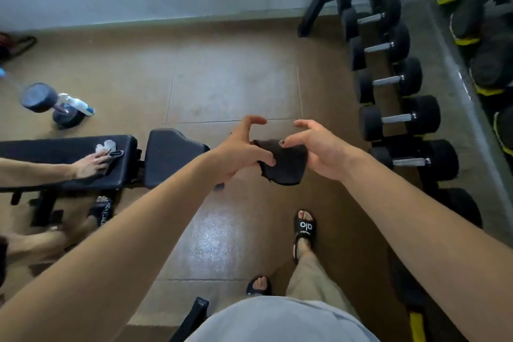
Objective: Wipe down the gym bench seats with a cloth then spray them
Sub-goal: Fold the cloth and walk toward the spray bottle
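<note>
A dark cloth (283,164) hangs between my two hands in front of me, above the tan floor. My left hand (241,150) pinches its left edge with the lower fingers while the thumb and forefinger arch above it. My right hand (319,149) holds its right side, thumb on top of the fabric. The black gym bench (69,159) lies to my left, its small seat pad (172,157) nearest my left hand. A white and blue spray bottle (79,105) lies on the floor beyond the bench, against a dumbbell.
Another person's hand (93,165) rests on the bench beside a white rag (105,145); their legs stand below it. A loose dumbbell (51,105) sits on the floor at left. A rack of black dumbbells (399,116) lines the right. My sandalled feet (304,232) are below.
</note>
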Demonstrator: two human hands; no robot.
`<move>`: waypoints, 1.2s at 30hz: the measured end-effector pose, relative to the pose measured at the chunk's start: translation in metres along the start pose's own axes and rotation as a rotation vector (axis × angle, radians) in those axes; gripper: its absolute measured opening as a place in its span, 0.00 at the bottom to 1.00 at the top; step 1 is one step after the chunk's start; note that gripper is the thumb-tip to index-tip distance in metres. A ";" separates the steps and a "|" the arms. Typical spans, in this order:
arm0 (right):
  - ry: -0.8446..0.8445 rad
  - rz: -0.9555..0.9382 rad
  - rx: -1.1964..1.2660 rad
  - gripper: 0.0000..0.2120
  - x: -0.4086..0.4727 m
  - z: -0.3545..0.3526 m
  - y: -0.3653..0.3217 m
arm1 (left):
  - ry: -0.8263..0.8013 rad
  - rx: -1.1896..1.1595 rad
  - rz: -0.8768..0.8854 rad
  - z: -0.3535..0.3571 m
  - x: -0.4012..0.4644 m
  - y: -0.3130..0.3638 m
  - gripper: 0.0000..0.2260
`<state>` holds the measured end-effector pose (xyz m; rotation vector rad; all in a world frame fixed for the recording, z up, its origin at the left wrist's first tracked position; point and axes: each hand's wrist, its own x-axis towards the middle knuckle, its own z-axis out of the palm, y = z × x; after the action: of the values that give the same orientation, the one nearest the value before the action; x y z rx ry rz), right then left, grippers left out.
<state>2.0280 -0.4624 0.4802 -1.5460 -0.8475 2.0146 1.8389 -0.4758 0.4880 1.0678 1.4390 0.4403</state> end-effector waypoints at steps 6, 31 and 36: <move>-0.132 0.072 -0.098 0.29 0.098 -0.018 -0.116 | 0.093 0.185 -0.008 -0.041 0.099 0.061 0.30; -0.447 -0.133 -0.823 0.10 0.562 0.196 -0.468 | 0.415 -0.107 -0.104 -0.468 0.415 0.159 0.08; -0.522 0.020 -0.639 0.15 0.666 0.258 -0.531 | 0.577 -0.348 -0.153 -0.557 0.475 0.175 0.07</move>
<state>1.5996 0.3168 0.4494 -1.3088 -1.8244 2.3356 1.4565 0.1723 0.4643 0.5619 1.8450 0.9009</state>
